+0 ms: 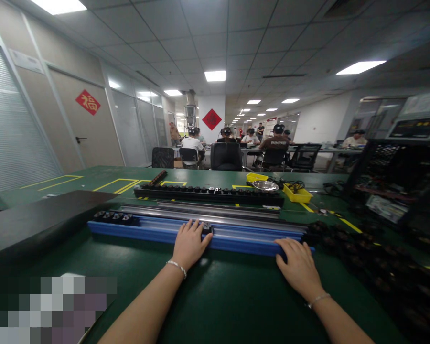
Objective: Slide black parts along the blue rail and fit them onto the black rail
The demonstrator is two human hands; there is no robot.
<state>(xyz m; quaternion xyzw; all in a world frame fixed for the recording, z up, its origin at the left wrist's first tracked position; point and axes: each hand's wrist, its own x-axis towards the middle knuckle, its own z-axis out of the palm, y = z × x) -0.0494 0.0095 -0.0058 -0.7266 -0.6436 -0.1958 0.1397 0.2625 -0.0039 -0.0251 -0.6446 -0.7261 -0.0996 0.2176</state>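
1 blue rail under L hand, R hand; blk block betw.; grip unclear

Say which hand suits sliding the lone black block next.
Probably the left hand: it is beside the lone black block, while the right hand is near one end of the blue rail.

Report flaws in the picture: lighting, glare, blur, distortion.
All head view: the ceiling light panels are blown out; the silvery dish glints; the black parts heaped at right sink into dark blur; the door at left leans, likely wide-angle distortion; a mosaic covers the lower-left corner; the blue channel is readable.
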